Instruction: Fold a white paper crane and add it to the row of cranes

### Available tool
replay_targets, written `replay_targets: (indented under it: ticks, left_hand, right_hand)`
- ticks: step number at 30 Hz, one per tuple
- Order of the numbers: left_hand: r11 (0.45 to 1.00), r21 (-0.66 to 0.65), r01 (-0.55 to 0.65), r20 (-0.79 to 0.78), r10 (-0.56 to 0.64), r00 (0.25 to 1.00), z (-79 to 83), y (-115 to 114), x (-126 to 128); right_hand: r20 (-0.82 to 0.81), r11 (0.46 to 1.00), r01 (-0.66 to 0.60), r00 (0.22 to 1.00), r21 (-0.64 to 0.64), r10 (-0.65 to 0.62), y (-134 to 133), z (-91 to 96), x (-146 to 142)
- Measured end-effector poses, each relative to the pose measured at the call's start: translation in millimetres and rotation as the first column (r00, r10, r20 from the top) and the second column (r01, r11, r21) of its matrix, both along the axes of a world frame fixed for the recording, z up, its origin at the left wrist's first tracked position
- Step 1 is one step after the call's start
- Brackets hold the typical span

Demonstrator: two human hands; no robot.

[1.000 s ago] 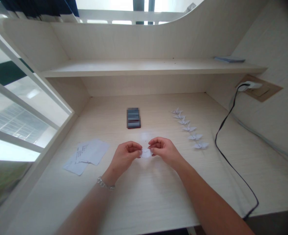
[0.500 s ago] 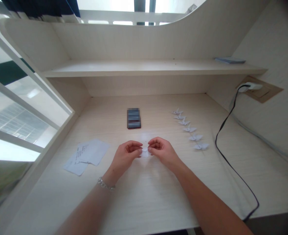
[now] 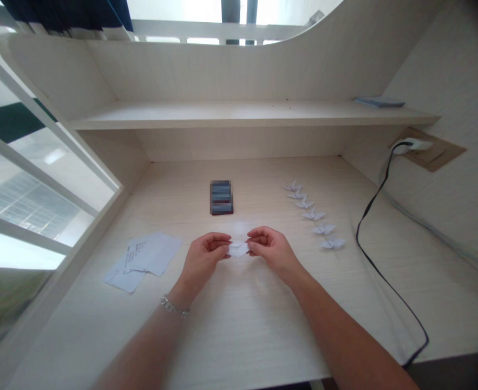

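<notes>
A small folded piece of white paper (image 3: 237, 249) is held between my two hands, just above the desk. My left hand (image 3: 206, 253) pinches its left edge between thumb and fingers. On the opposite side, my right hand (image 3: 269, 246) grips the right edge the same way. Creases show across the paper's middle; its ends are hidden by my fingertips. To the right, several white origami cranes (image 3: 313, 214) stand in a slanting row. Written-on paper sheets (image 3: 161, 253) lie overlapping left of my left hand.
A dark phone-like rectangle (image 3: 221, 197), its face blurred, lies beyond my hands. A black cable (image 3: 380, 271) runs from the wall socket (image 3: 431, 150) down the desk's right side. A shelf (image 3: 242, 112) spans the back, with a flat bluish item (image 3: 379, 102) on its right end.
My hands have moved slightly apart, the left one shifting left, and more of the folded paper shows between them. Both hands still hold it.
</notes>
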State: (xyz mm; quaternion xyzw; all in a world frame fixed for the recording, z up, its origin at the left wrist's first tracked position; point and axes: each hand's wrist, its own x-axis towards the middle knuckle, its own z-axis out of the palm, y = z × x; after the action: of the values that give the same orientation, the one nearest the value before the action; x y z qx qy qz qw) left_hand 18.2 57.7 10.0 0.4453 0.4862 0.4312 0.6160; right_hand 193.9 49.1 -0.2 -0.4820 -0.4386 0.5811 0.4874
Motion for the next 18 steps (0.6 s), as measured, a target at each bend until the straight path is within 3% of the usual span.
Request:
replay_targets:
  ticks: [8,15,18]
  left_hand:
    - [0.994,-0.028,-0.109,0.090,0.111,0.990,-2.2,3.3,-4.5]
    - [1.000,-0.009,0.022,0.033,-0.022,0.999,-1.9,-1.0,1.0]
    - [1.000,-0.014,0.017,0.008,-0.017,1.000,-2.5,-1.0,1.9]
  right_hand:
    - [0.034,0.998,0.063,0.997,0.031,-0.064,2.3,-3.5,0.8]
    - [0.020,0.998,0.055,0.998,0.024,-0.056,1.4,-2.7,-0.1]
    - [-0.056,0.999,0.044,0.997,-0.011,-0.045,0.7,0.2,-0.3]
